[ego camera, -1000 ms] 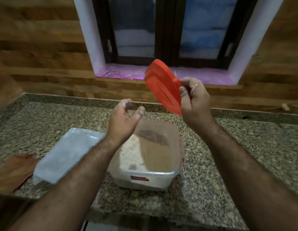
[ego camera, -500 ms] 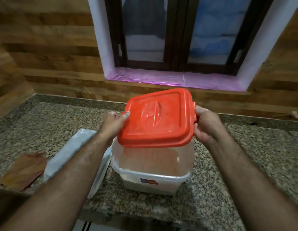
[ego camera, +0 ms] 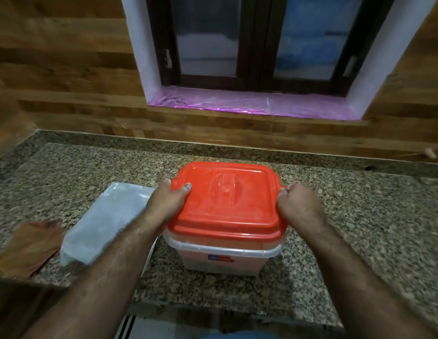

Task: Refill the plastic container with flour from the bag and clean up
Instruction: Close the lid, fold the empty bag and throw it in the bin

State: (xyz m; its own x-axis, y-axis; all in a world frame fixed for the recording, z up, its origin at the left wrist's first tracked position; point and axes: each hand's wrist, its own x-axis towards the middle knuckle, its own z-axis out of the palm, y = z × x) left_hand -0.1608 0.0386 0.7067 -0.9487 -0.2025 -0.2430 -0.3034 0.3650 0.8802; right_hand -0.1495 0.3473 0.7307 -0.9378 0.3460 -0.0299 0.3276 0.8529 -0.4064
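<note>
A clear plastic container [ego camera: 220, 261] stands on the granite counter [ego camera: 360, 228], near its front edge. Its orange-red lid [ego camera: 227, 201] lies flat on top of it and hides the flour inside. My left hand [ego camera: 167, 203] grips the lid's left edge, thumb on top. My right hand [ego camera: 300, 206] grips the lid's right edge. A flattened white plastic flour bag [ego camera: 103, 221] lies on the counter to the left of the container, partly under my left forearm.
A brown piece of cloth or paper [ego camera: 29, 245] lies at the counter's front left edge. A wooden wall and a window with a pink-covered sill [ego camera: 249, 104] rise behind the counter. Bare granite stretches to the right of the container.
The lid, held tilted in my right hand above the open container a second ago, has come down flat onto the container. My left hand has taken hold of its left edge.
</note>
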